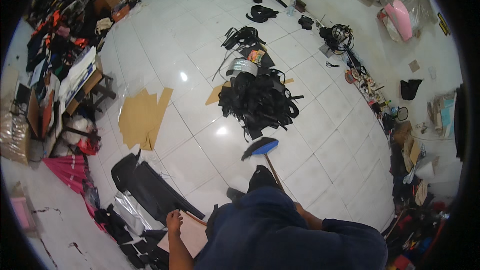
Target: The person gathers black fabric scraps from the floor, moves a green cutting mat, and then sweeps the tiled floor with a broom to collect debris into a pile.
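White tiled floor (200, 60), scraps everywhere. Left hand (174, 218) fingers curled on pinkish board (192, 232) edge. Right hand hidden, grip unreadable; broom (261, 146) ahead, handle running back toward right side, black scrap pile (257, 100) beyond.

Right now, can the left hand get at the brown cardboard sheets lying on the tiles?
Probably not. The left hand rests on a pinkish board by the body; the cardboard sheets lie well beyond, past black fabric.
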`<state>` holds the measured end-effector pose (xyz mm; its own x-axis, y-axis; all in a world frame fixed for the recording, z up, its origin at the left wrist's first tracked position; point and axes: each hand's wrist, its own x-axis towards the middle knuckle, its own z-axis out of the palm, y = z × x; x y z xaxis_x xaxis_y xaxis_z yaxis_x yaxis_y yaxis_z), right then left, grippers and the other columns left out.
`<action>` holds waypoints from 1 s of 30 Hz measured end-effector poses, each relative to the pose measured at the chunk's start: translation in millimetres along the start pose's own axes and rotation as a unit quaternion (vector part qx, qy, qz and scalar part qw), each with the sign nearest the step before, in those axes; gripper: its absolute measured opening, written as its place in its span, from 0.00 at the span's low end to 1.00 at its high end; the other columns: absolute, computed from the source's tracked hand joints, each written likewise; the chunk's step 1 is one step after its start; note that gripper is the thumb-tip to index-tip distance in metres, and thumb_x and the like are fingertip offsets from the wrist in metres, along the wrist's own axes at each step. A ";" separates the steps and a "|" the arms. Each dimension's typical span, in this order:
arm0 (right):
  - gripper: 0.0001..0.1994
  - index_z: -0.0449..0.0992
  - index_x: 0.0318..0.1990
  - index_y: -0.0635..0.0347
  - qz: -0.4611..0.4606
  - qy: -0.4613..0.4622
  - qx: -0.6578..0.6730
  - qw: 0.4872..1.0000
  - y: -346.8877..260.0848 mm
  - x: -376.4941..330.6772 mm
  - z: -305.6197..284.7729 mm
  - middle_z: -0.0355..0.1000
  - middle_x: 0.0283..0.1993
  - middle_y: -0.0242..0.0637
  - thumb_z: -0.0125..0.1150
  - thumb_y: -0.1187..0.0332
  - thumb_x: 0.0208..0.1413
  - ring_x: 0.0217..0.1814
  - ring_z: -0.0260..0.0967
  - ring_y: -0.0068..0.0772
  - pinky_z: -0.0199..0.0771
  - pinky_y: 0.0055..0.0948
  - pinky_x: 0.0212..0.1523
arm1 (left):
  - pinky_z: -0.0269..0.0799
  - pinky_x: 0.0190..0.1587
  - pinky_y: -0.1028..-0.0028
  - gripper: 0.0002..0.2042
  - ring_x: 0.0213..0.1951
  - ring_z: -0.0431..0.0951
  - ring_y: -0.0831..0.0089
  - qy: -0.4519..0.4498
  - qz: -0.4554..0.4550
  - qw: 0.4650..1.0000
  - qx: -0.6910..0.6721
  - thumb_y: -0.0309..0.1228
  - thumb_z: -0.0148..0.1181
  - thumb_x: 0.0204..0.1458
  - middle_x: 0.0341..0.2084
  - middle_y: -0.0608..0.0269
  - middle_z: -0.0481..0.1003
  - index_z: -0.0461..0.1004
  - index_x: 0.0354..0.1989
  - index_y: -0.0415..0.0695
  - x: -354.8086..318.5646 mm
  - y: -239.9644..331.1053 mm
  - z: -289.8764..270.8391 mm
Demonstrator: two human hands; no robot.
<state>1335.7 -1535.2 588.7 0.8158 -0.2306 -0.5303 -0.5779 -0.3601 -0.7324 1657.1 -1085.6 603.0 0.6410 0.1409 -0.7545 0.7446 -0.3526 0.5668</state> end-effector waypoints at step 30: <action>0.19 0.65 0.26 0.63 0.059 0.163 0.256 0.951 -65.8 778.3 -425.5 0.60 0.13 0.36 0.40 0.56 0.58 0.09 0.56 0.29 0.56 0.31 0.09 | 0.69 0.33 0.73 0.20 0.28 0.70 0.70 -0.036 -0.091 0.973 0.208 0.44 0.50 0.52 0.28 0.61 0.71 0.68 0.45 0.41 -109.7 194.0 340.9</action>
<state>2018.1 -2075.6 405.9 0.6595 -0.5399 -0.5230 -0.5336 0.1538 -0.8316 1667.7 -1484.8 682.9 0.4797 0.1764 -0.8595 0.6950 -0.6743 0.2495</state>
